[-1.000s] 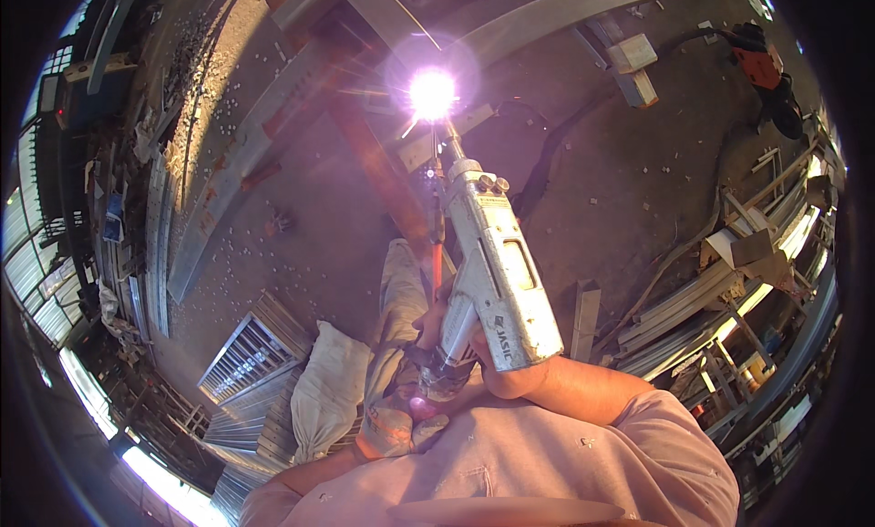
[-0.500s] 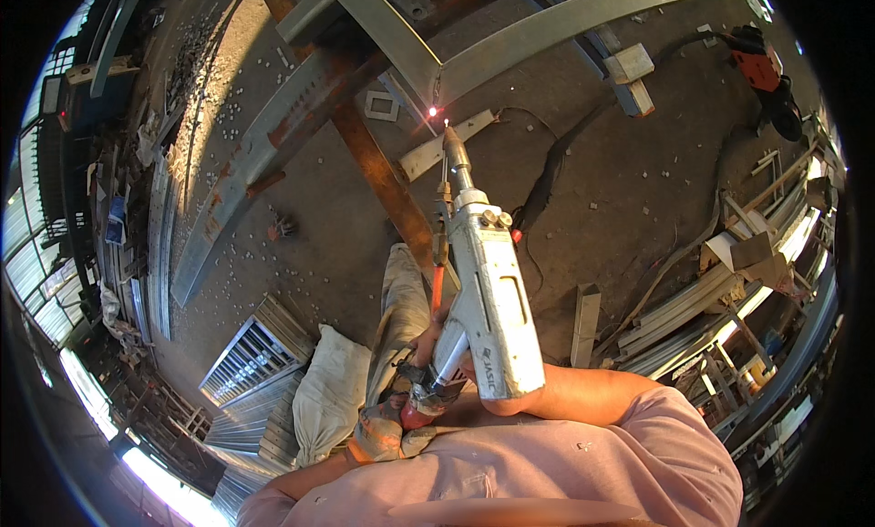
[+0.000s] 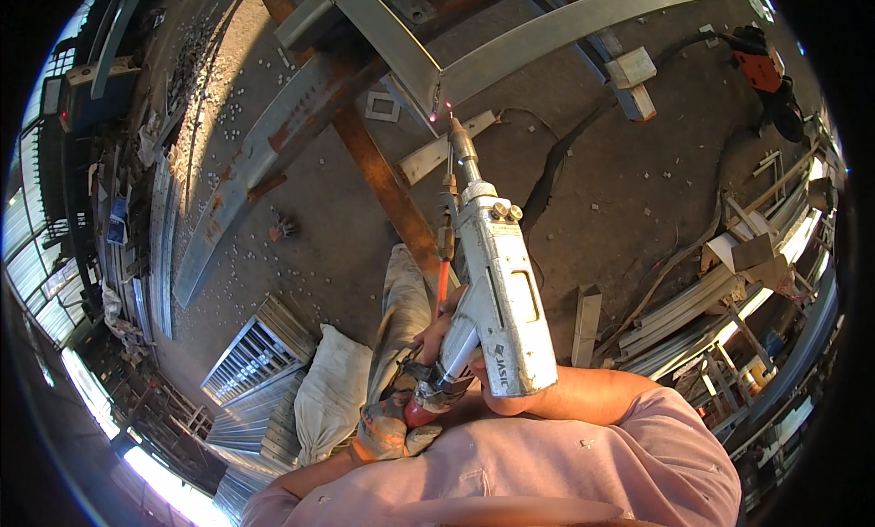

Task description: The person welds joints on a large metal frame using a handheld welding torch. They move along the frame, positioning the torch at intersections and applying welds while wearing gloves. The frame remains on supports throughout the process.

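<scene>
A silver-white handheld welding gun points up and away from me, its narrow metal nozzle just below the corner joint of a grey steel frame. My right hand is closed round the gun's angled handle, mostly hidden behind the body. Lower down, my left hand, in a grey-and-orange glove, is wrapped about the red lower end of the handle. Beside the nozzle runs a thin feed tube with a red section. Small reddish glows show at the joint and nozzle tip.
Rusty steel beams cross under the frame. A white sack and a slatted metal panel lie at left. Stacked metal lengths fill the right side. A dark cable trails over the floor towards a red-and-black machine.
The gun has shifted slightly right, its nozzle tip a little higher. The bright spot at the joint has dimmed, and a red glow now shows at the tip. Both hands keep their hold.
</scene>
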### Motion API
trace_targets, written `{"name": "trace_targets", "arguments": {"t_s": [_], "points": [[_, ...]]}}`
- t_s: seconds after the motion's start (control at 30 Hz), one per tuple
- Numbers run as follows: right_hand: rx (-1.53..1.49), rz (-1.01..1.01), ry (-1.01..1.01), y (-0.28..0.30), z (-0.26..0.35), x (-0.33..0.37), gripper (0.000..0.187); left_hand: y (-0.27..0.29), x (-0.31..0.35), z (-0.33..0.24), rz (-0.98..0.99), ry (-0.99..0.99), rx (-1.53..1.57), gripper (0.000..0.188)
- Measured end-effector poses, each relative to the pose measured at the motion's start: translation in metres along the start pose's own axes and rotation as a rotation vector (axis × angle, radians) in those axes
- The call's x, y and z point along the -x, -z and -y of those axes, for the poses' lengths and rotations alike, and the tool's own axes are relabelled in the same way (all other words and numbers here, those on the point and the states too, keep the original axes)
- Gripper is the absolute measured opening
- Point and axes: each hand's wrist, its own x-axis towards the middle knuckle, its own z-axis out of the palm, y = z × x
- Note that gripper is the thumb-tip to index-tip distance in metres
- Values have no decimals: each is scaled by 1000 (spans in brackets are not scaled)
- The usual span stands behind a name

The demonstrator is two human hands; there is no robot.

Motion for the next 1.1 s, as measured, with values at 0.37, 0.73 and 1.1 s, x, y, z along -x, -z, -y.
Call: {"name": "trace_targets", "arguments": {"t_s": [0.37, 0.73, 1.1], "points": [[144, 86, 22, 8, 6, -13, 59, -3, -7, -6, -74, 76, 117, 65], [195, 152, 49, 19, 11, -26, 70, 4, -19, -7, -40, 98, 54, 70], [197, 169, 107, 26, 15, -29, 47, 7, -23, -18, 30, 173, -55, 65]]}}
